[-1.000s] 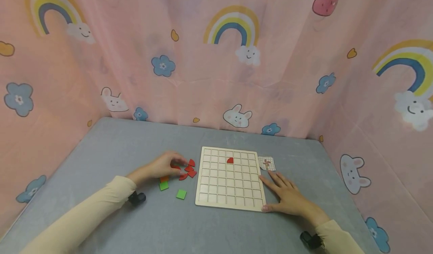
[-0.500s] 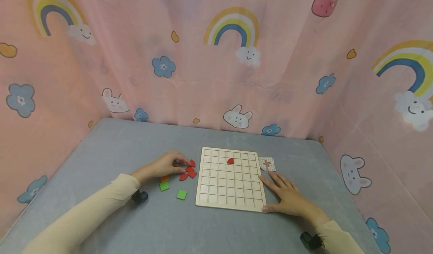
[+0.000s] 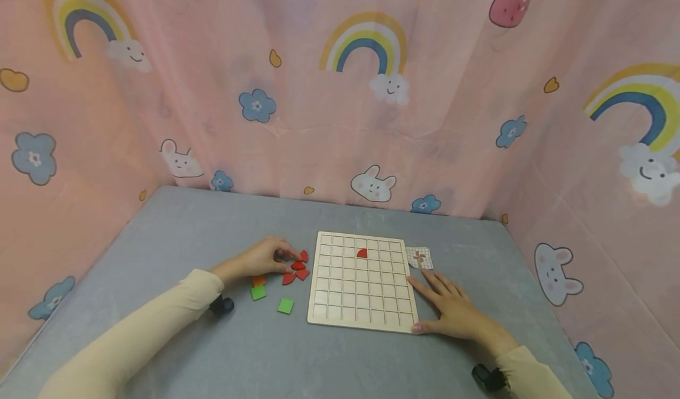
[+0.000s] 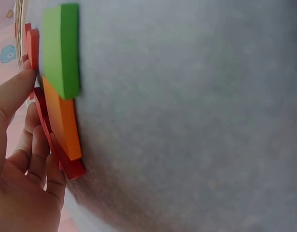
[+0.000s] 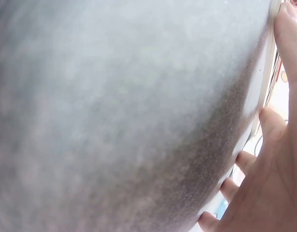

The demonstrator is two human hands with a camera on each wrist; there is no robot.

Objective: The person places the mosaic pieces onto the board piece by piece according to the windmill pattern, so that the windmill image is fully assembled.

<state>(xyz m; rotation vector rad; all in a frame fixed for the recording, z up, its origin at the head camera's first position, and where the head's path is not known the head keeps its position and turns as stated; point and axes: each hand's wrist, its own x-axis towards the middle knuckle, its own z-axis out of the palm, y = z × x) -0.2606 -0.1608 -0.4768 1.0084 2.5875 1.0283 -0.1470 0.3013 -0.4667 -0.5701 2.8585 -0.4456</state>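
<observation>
Pink curtains (image 3: 319,127) printed with rainbows and rabbits hang behind the grey tabletop (image 3: 265,357) I'm viewing. My left hand (image 3: 260,257) reaches among red pieces (image 3: 298,265), left of the gridded board (image 3: 347,300); I cannot tell whether its grip pinches one. My right hand (image 3: 451,310) lies spread and released, thumb and forefinger touching the board's right edge, near a small card (image 3: 419,258). One red quarter-round (image 3: 362,253) sits in the board's upper part. Orange (image 3: 259,281) and green pieces (image 3: 258,293) lie near the left hand.
</observation>
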